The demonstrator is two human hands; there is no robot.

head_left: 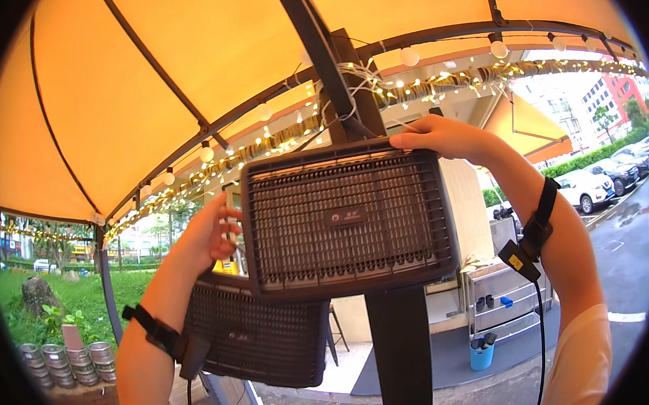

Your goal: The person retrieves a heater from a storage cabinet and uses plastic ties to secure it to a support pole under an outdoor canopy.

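Your right hand [438,137] is raised overhead and grips the top edge of the upper grille unit [347,222], a dark rectangular box with a fine mesh front and a small oval badge at its centre; the fingers curl over the upper right corner and the unit hangs directly below that hand, tilted slightly down to the right. Your left hand [209,233] sits at the left side of the same unit, its fingers bent against the left edge, so both hands grasp this one housing between them. Just below your left hand, and partly covered by the upper unit, hangs the lower grille unit [259,338], of the same dark mesh build; whether the two housings touch cannot be told. Behind both units, between your hands, a dark post [401,353] rises from the ground and continues above your right hand as a slanted strut toward the orange canopy [125,82]. Warm string lights [389,81] and round white bulbs run along the canopy frame just above and beside your right hand. A black strap with a small module [528,246] wraps each forearm, with a cable trailing down. Well below your left hand stand stacked metal kegs [70,361] on grass. Below your right forearm stands a steel cabinet [499,300] with a blue bucket [482,354] beside it, and parked cars [597,184] lie well beyond that arm.
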